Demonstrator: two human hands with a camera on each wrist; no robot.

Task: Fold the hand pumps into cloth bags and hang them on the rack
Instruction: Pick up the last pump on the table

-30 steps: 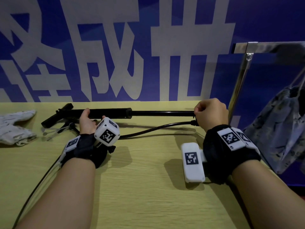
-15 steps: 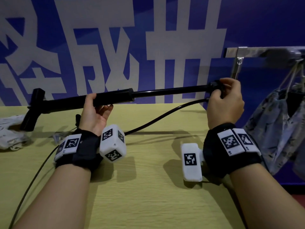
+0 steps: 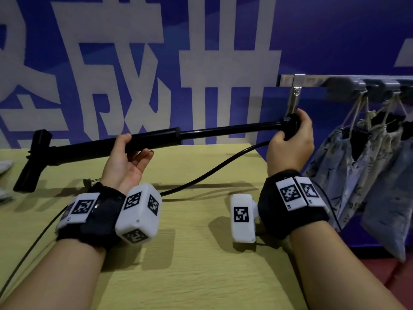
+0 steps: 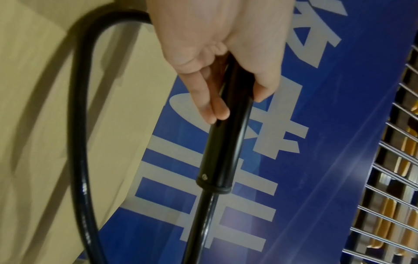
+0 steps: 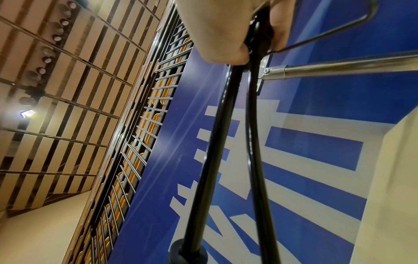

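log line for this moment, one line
left hand: grips hand pump barrel | right hand: grips rod end | pump: off table, extended | hose: hanging | cloth bags: on rack

Place: looked like a staged demo booth inside a large public hall, not a home or workshop
Backdrop: a blue banner (image 3: 324,41) with huge pale characters stood straight behind the table (image 3: 201,276); it filled most of the head view
Furniture: a plain yellow-wood table; a chrome rack (image 3: 312,80) at its right edge, with patterned cloth bags (image 3: 348,171) hung by cords from its hooks
Ceiling: the right wrist view showed a slatted ceiling (image 5: 68,89) with a row of round spotlights (image 5: 52,48)
Beyond the banner: metal railings (image 5: 144,142) in front of orange shapes, too blurred to identify
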